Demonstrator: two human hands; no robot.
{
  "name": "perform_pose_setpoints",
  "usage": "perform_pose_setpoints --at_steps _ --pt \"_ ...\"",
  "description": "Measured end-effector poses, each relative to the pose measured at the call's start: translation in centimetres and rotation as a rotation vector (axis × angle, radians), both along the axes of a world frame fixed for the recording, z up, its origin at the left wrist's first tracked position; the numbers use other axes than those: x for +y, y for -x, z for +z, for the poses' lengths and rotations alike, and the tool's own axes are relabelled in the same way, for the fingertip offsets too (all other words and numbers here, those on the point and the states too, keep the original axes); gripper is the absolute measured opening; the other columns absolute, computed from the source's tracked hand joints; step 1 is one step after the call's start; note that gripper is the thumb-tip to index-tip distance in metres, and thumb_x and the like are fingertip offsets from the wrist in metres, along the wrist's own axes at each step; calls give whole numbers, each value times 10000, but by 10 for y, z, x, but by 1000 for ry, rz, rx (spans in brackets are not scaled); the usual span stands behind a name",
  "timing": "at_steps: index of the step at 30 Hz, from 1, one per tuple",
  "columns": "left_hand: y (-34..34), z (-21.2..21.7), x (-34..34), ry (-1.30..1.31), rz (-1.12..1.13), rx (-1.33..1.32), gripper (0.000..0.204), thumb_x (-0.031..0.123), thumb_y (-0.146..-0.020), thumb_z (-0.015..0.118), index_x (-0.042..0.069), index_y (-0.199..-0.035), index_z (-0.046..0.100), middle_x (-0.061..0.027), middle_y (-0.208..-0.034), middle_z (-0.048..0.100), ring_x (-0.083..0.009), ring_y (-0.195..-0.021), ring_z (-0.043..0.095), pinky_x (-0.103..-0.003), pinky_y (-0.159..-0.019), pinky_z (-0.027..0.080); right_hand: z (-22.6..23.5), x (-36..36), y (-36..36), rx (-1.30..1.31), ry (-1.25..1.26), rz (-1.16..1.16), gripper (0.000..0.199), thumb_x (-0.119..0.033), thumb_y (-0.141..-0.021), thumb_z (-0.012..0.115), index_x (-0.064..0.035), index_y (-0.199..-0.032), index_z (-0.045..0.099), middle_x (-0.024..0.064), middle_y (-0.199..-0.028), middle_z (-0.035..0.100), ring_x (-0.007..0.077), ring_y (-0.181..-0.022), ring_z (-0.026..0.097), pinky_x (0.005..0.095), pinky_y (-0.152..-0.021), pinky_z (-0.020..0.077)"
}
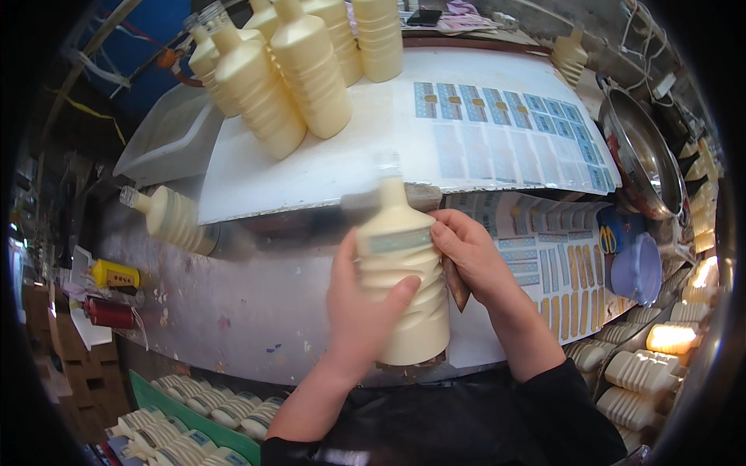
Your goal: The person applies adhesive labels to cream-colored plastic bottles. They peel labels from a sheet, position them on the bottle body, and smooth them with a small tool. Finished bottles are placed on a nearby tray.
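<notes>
A cream plastic bottle with a ribbed body and clear threaded neck stands slightly tilted in front of me at the table's near edge. Across its shoulder runs a grey-blue label strip. My left hand is closed round the bottle's left side, its thumb over the front ribs. At the strip's right end, the thumb of my right hand presses on the bottle. A brown pointed flat tool juts down from the curled fingers of that hand. Motion blurs the bottle's neck and my left hand.
Several cream bottles stand on the raised white board. Sheets of blue labels lie there and below. One bottle leans at left. A metal pan and purple basin are right; bottles fill a green crate.
</notes>
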State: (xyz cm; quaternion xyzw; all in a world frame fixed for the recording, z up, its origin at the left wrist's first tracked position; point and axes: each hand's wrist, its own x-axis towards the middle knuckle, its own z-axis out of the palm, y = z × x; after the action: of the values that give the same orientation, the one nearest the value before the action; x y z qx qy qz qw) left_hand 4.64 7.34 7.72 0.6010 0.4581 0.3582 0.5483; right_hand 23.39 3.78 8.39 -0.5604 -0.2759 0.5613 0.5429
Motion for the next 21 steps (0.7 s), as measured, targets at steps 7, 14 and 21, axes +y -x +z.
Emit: perform_pose_setpoints --at_steps 7,14,21 --pt "1 1 1 -56 -17 55 918 300 -788 866 -46 -1490 385 -244 -1379 571 -342 -1251 600 -421 -1041 488 -3 0 1 10 -5 -35 337 -249 -1040 625 32 -1224 598 73 -1043 693 101 -936 641 254 -831 514" --pt "2 -1 0 -70 -16 87 919 299 -787 859 -30 -1500 382 -254 -1403 548 -366 -1265 587 -432 -1050 480 -8 -2 -1 -11 -6 -15 333 -280 -1051 607 14 -1207 607 53 -1031 678 86 -928 618 242 -817 502" --pt "-1 3 6 -101 96 -65 802 208 -854 781 -4 -1516 380 -177 -1319 558 -269 -1195 577 -370 -1010 481 2 -4 -3 -93 -40 23 378 -327 -1090 518 9 -1244 599 25 -956 655 60 -820 583 219 -703 473"
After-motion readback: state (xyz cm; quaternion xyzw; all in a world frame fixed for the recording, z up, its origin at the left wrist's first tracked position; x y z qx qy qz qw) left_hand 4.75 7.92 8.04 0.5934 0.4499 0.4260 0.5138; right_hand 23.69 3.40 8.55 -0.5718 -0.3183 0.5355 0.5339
